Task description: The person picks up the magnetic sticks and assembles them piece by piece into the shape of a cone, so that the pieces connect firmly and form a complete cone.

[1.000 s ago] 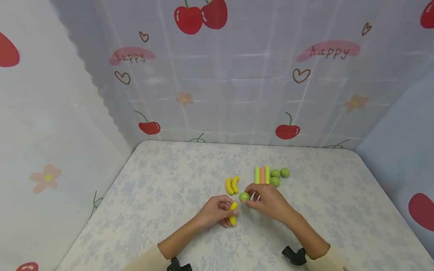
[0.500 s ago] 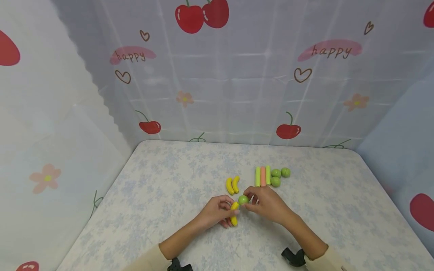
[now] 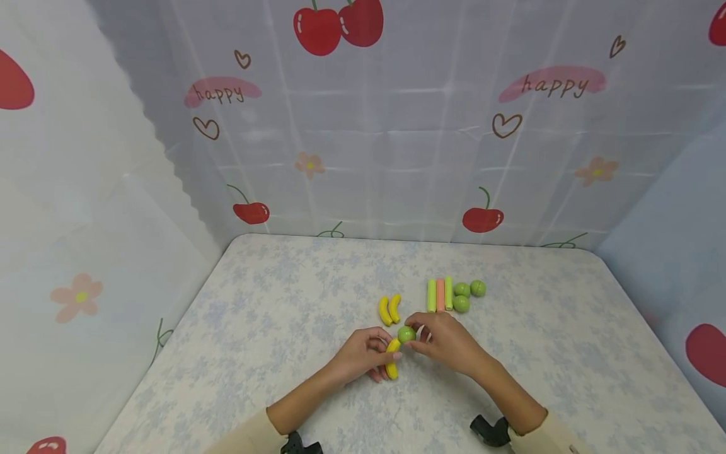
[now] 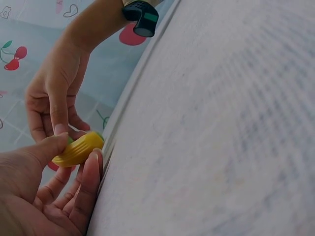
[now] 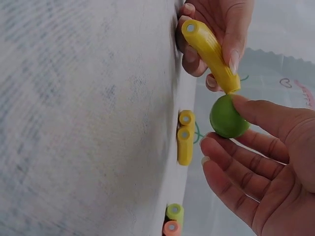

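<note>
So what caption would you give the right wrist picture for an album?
Left hand holds a yellow banana-shaped bead tip-to-tip against a green ball pinched by the right hand.

Bright soft light all around, faint shadows under my hands, my head view bends at the edges, wrist views blurry up close.

Ribbed plastic banana (image 5: 210, 48), seemingly smooth ball (image 5: 227, 117)
</note>
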